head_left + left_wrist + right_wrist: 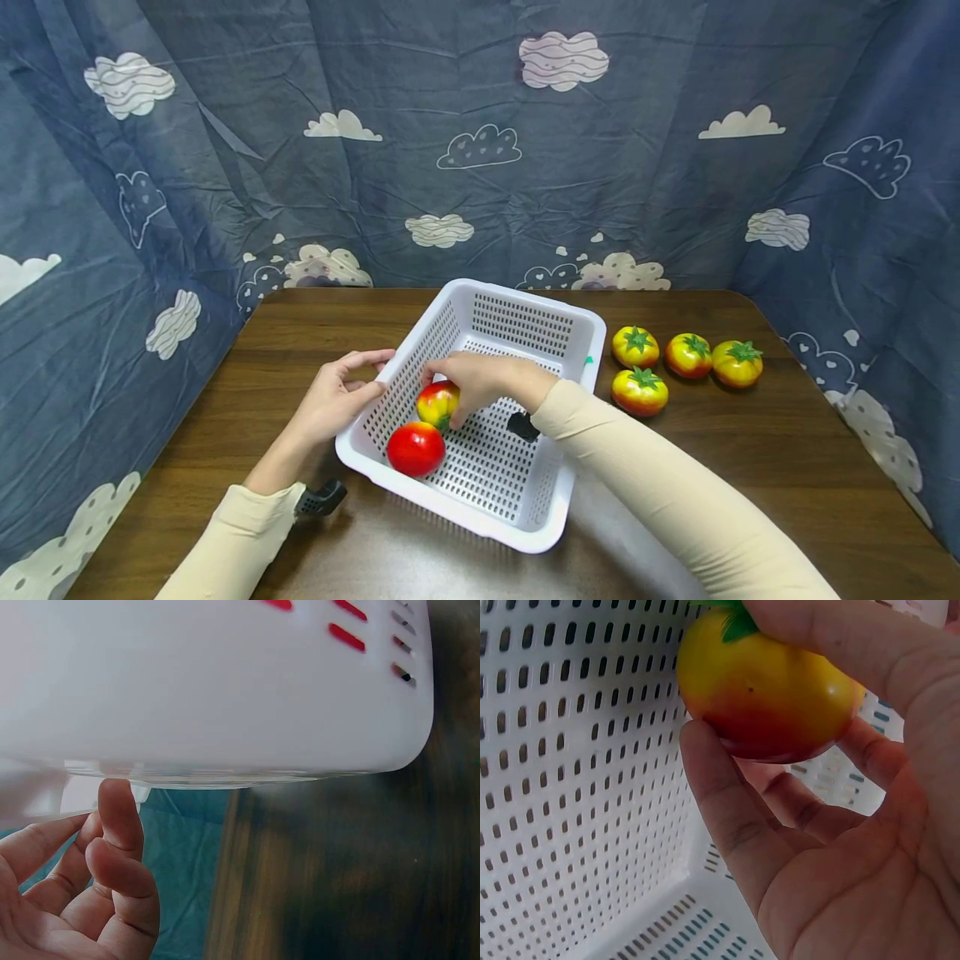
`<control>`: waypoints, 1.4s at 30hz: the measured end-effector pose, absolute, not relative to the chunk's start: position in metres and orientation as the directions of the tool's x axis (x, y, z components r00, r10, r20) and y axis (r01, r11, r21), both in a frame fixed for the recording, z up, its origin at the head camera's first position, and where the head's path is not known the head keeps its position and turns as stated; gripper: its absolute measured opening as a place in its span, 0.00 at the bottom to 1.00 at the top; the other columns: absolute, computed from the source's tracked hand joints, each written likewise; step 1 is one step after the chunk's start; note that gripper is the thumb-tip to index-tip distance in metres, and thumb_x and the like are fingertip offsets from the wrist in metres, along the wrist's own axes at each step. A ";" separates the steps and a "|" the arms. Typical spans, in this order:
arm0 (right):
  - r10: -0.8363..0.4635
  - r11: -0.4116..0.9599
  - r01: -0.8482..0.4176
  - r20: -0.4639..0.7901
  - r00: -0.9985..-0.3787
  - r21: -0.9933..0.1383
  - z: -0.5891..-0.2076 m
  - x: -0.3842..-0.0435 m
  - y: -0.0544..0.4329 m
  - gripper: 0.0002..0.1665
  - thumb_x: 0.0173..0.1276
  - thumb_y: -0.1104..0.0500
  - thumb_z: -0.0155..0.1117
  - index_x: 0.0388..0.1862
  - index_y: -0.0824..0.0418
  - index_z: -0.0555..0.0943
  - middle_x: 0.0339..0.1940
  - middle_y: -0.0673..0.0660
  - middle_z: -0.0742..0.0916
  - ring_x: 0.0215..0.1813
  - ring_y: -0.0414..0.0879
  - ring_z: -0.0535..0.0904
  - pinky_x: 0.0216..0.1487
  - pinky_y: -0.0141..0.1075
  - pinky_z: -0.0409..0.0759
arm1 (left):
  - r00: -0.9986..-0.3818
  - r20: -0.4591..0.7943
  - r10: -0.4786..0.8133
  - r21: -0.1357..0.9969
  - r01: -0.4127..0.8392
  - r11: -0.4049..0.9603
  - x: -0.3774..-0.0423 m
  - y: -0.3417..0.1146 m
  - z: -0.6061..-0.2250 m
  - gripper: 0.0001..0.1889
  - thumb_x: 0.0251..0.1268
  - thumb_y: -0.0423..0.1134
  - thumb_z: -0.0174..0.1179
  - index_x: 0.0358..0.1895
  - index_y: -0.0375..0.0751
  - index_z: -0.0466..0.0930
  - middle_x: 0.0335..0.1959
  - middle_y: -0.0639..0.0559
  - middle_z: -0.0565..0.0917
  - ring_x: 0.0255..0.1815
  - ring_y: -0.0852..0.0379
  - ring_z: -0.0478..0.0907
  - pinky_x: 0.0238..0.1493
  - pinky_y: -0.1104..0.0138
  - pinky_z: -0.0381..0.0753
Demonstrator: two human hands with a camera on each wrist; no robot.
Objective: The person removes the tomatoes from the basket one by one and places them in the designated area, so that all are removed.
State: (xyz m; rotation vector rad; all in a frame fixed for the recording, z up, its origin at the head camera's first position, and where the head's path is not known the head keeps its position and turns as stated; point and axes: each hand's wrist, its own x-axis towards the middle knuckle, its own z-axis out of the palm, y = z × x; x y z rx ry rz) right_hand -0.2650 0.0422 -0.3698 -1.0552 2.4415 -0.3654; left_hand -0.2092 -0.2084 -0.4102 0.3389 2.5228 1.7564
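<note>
A white perforated plastic basket sits on the table. My left hand holds its left rim, thumb and index finger at the edge; from below, the left wrist view shows this hand's fingers bent close under the rim. Inside the basket, my right hand grips a yellow-and-red toy tomato with a green leafy top, thumb near the leaves and fingers around its side. That tomato is close to the basket's perforated wall. A redder tomato lies beside it in the basket's near left corner.
Several more yellow-and-red toy tomatoes with green tops, among them a near one and a far right one, rest right of the basket on the brown wooden table. A blue cloud-patterned curtain hangs behind.
</note>
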 end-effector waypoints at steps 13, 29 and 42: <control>-0.725 0.676 -0.570 -0.285 -0.627 -0.467 -0.351 -0.271 0.069 0.31 0.63 0.54 0.82 0.64 0.52 0.80 0.56 0.53 0.86 0.54 0.46 0.80 0.62 0.39 0.84 | -0.976 0.079 0.203 0.935 0.143 0.324 -0.208 -0.208 -0.408 0.25 0.73 0.29 0.61 0.72 0.36 0.79 0.59 0.32 0.77 0.37 0.46 0.92 0.39 0.58 0.95; -0.700 0.693 -0.537 -0.271 -0.661 -0.482 -0.335 -0.280 0.099 0.33 0.64 0.52 0.79 0.66 0.53 0.79 0.55 0.54 0.87 0.54 0.48 0.82 0.58 0.39 0.85 | -0.976 0.076 0.205 0.941 0.138 0.308 -0.209 -0.208 -0.409 0.25 0.73 0.28 0.61 0.72 0.35 0.79 0.58 0.31 0.77 0.37 0.46 0.92 0.39 0.57 0.95; -0.688 0.694 -0.510 -0.261 -0.677 -0.508 -0.325 -0.281 0.115 0.35 0.63 0.50 0.80 0.67 0.56 0.79 0.54 0.56 0.88 0.55 0.51 0.82 0.58 0.40 0.84 | -0.976 0.075 0.204 0.941 0.137 0.310 -0.208 -0.208 -0.410 0.25 0.73 0.29 0.61 0.72 0.36 0.79 0.58 0.32 0.77 0.39 0.45 0.93 0.41 0.55 0.95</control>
